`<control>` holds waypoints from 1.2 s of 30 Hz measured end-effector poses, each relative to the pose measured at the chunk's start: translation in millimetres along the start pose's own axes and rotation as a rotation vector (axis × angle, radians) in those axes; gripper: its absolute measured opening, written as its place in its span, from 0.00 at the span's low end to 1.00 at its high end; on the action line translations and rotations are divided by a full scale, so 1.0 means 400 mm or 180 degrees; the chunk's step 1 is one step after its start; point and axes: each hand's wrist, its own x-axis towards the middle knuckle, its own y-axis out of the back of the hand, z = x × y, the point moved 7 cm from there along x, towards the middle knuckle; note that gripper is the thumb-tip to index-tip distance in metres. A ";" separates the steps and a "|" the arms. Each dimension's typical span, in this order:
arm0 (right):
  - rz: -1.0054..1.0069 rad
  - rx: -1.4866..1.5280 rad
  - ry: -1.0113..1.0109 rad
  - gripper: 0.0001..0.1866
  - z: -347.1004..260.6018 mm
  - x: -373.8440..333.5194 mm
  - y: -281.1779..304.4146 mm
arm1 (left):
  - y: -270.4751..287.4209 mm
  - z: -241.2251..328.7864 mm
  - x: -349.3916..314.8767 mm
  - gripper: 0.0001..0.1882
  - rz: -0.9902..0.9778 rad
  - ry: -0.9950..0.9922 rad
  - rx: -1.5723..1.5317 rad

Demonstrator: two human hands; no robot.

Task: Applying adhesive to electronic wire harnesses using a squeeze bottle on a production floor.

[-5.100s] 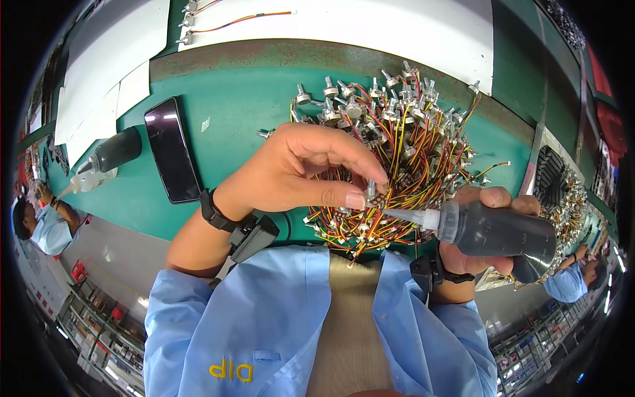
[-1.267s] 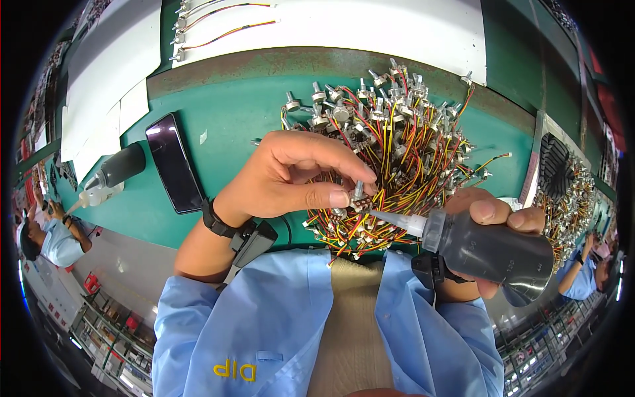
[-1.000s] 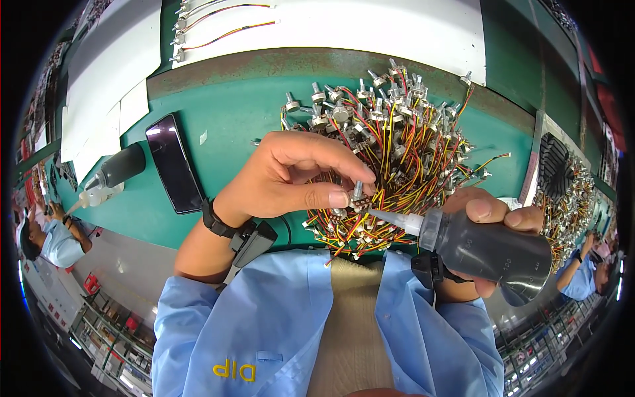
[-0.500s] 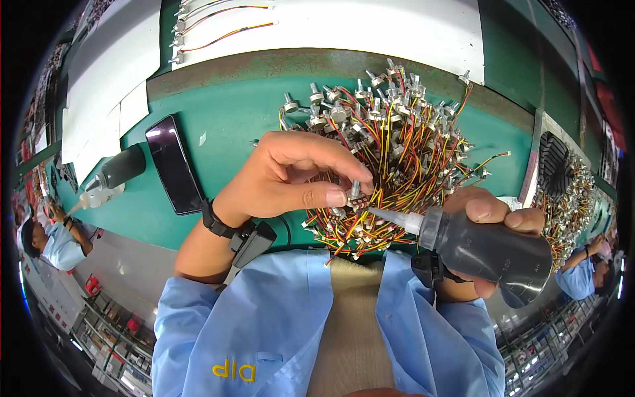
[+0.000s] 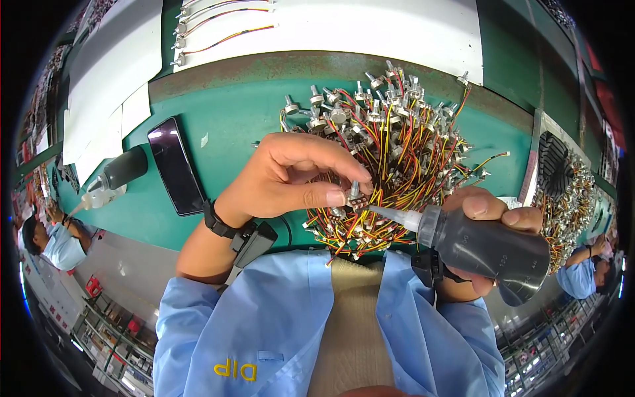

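My left hand [image 5: 297, 175] pinches a small metal potentiometer [image 5: 356, 192] between thumb and index finger, its shaft pointing up. In my right hand [image 5: 493, 210] lies a dark squeeze bottle [image 5: 493, 248], tipped on its side with fingers wrapped round it. The bottle's pale tapered nozzle [image 5: 393, 215] points left, its tip at or very close to the potentiometer's terminals; whether they touch I cannot tell. Behind and beneath my hands spreads a large heap of potentiometers with red, yellow and black wires [image 5: 397, 152].
To the left are a black phone [image 5: 176, 165], a second dark bottle [image 5: 126, 167] and white sheets [image 5: 109, 99]. Several wired potentiometers line a white board [image 5: 331, 26] beyond a raised metal edge [image 5: 317, 66]. More wired parts [image 5: 575, 205] fill the far right. Other people sit at both sides.
The bottle in my right hand has shifted very slightly left and up. My left hand keeps its pinch on the potentiometer in nearly the same place.
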 end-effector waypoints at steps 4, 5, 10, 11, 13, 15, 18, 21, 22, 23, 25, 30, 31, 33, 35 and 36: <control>0.0064 0.0010 0.0032 0.45 0.001 0.004 -0.006 | 0.001 -0.004 -0.004 0.14 0.0030 0.0037 -0.0042; 0.0090 0.0038 0.0047 0.45 0.000 0.006 -0.008 | 0.001 -0.005 -0.005 0.14 0.0049 0.0059 -0.0068; 0.0236 -0.0145 -0.0103 0.44 -0.011 0.004 -0.019 | -0.003 -0.003 -0.005 0.14 0.0032 0.0080 -0.0050; 0.0280 -0.0177 -0.0127 0.44 -0.011 0.002 -0.019 | -0.003 -0.004 -0.006 0.14 0.0030 0.0086 -0.0048; 0.0377 -0.0246 -0.0187 0.43 -0.012 0.001 -0.017 | -0.004 -0.004 -0.005 0.13 0.0024 0.0108 -0.0054; 0.0392 -0.0229 -0.0196 0.43 -0.014 -0.001 -0.016 | -0.006 -0.006 -0.004 0.13 0.0012 0.0105 -0.0062; 0.0408 -0.0184 -0.0206 0.43 -0.011 0.000 -0.017 | -0.007 -0.005 -0.003 0.13 -0.0002 0.0090 -0.0067; 0.0497 -0.0093 -0.0160 0.43 -0.003 0.000 -0.021 | -0.003 -0.006 -0.006 0.13 0.0006 0.0096 -0.0052; 0.0499 -0.0096 -0.0163 0.43 -0.002 -0.001 -0.019 | -0.002 -0.007 -0.005 0.13 0.0004 0.0098 -0.0057; 0.0491 -0.0098 -0.0202 0.43 0.000 -0.003 -0.018 | -0.001 -0.007 -0.005 0.14 0.0003 0.0099 -0.0065; 0.0474 -0.0104 -0.0270 0.44 0.004 -0.003 -0.017 | 0.002 -0.004 -0.004 0.14 -0.0004 0.0096 -0.0074; 0.0803 -0.0115 -0.0197 0.43 0.003 -0.001 -0.002 | 0.003 0.003 -0.008 0.13 0.0076 0.0161 -0.0103; 0.1117 0.0124 -0.0272 0.42 0.004 -0.007 0.023 | -0.003 -0.004 -0.008 0.12 0.0068 0.0107 -0.0325; 0.1722 0.0684 -0.0362 0.39 0.025 -0.010 0.063 | 0.007 0.003 -0.009 0.11 0.0043 -0.0003 -0.0671; 0.1767 0.0953 -0.0295 0.38 0.023 -0.006 0.091 | 0.014 0.007 -0.009 0.11 0.0055 -0.0065 -0.0739; 0.1833 0.1146 -0.0305 0.37 0.018 -0.008 0.106 | 0.013 0.013 -0.014 0.10 0.0060 -0.0115 -0.0914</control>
